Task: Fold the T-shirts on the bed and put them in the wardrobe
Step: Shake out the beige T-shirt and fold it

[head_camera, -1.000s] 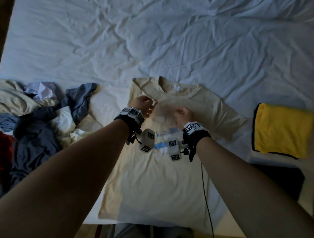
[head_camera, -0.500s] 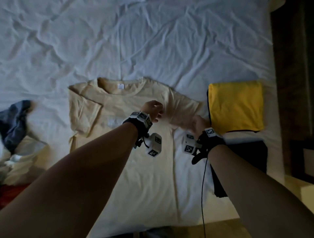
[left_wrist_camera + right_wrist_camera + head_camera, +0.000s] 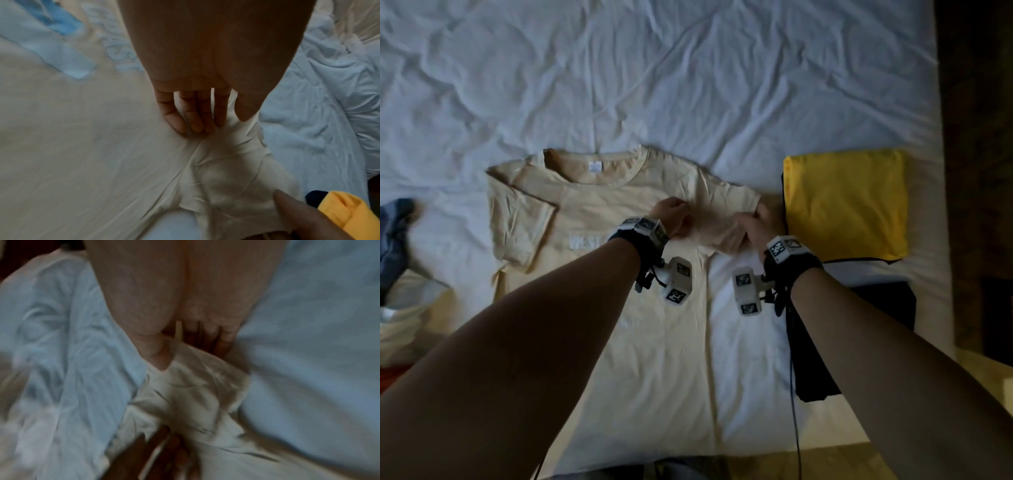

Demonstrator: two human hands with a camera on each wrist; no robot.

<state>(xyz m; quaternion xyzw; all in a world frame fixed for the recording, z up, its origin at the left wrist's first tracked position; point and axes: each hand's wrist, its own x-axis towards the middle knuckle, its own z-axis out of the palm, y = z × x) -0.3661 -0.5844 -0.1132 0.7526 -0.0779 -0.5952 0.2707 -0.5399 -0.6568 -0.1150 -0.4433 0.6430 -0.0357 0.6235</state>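
A cream T-shirt [image 3: 654,359] with white lettering lies face up on the white bed sheet [image 3: 654,68], collar away from me. Both hands work at its right sleeve [image 3: 722,222], which is lifted and rumpled. My left hand [image 3: 677,219] pinches the cloth near the shoulder seam between thumb and fingers [image 3: 185,120]. My right hand [image 3: 758,228] grips the sleeve's outer edge, thumb on top and fingers curled under it [image 3: 185,353]. The left sleeve lies folded in over the chest.
A folded yellow T-shirt [image 3: 846,202] lies just right of my right hand, on a folded black garment [image 3: 876,308]. A heap of unfolded clothes [image 3: 400,274] sits at the left edge. The bed ends at the right against dark floor [image 3: 976,171].
Both hands moved from the shirt's chest to its right sleeve and took hold of it. The view swung right, so the yellow shirt shows fully.
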